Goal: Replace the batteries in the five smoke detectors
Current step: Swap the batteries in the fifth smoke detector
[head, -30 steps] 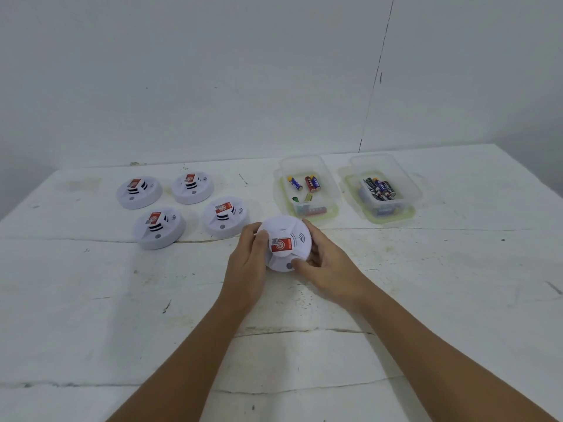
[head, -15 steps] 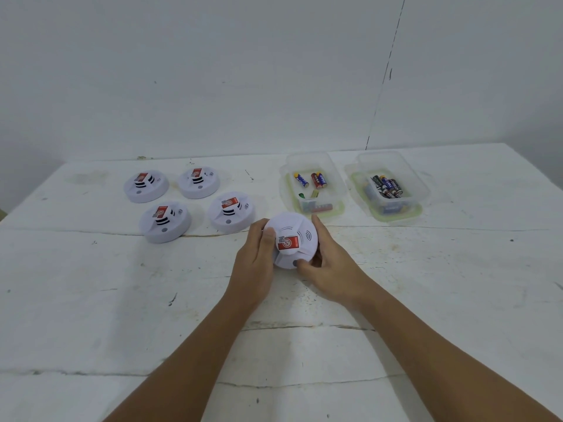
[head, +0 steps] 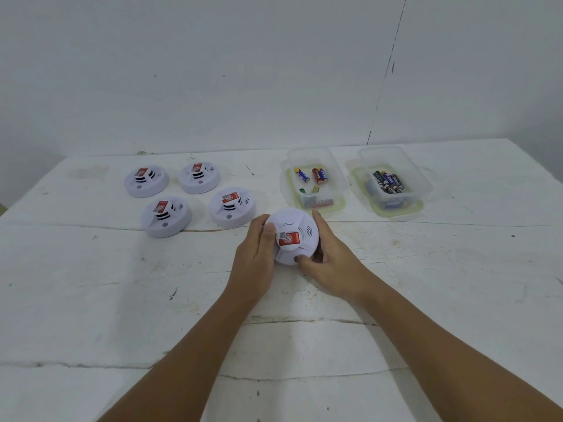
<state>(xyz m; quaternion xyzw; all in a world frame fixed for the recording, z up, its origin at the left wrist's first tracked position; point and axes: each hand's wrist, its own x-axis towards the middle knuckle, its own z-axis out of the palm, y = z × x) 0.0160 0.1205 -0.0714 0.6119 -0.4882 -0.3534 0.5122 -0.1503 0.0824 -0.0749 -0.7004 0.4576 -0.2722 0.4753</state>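
Near the middle of the white, cracked table [head: 91, 300], both hands clasp one round white plastic smoke detector with a red label [head: 292, 239]. Left hand [head: 256, 254] wraps its left rim, thumb lying over the top beside the label; right hand [head: 329, 257] cups the right rim, thumb pressed at the near edge. Fingers of both curled round the casing.

Change over the last second: almost none in the grip. The detector sits between the same two hands, label a touch more square to the camera; the view itself has shifted a little. Casing shows no gap yet, so likely a twist-open attempt just starting.

Four matching detectors [head: 166, 216] wait in a group to the left, untouched. Two clear plastic tubs of batteries, left tub [head: 313, 178] and right tub [head: 393, 181], stand just beyond.
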